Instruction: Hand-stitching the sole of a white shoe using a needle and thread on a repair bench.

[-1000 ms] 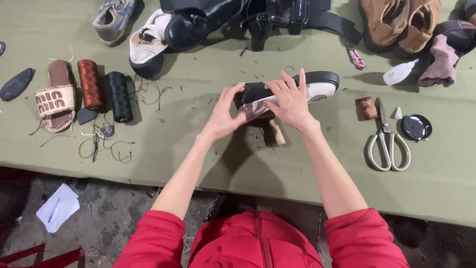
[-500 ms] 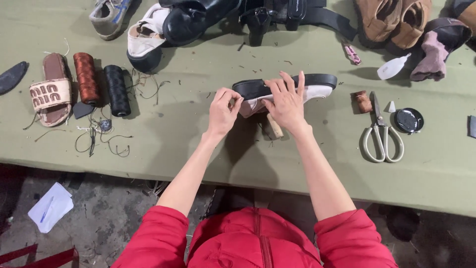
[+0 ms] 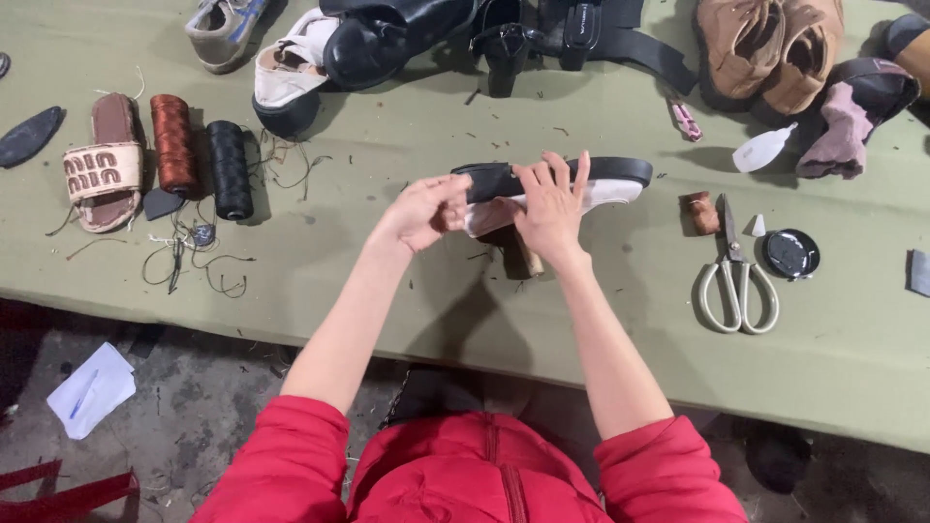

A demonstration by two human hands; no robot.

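at the centre of the green table (image 3: pixel 387 165), my left hand (image 3: pixel 421 208) pinches the heel end of a black-soled sandal (image 3: pixel 601 174) and my right hand (image 3: pixel 552 208) grips its middle, fingers spread over the sole. if my grip loosens, i judge it could tip onto the scissors (image 3: pixel 738 281) at 3 o'clock. at 9 o'clock lie brown (image 3: pixel 174 140) and black thread spools (image 3: pixel 229 167); at 1 o'clock, a small white bottle (image 3: pixel 763 150).

I have one view only, from the head camera. It looks steeply down over the red sleeves (image 3: pixel 291 455) onto the green table (image 3: pixel 387 291), at arm's length, with floor (image 3: pixel 194 387) visible beneath the near edge.
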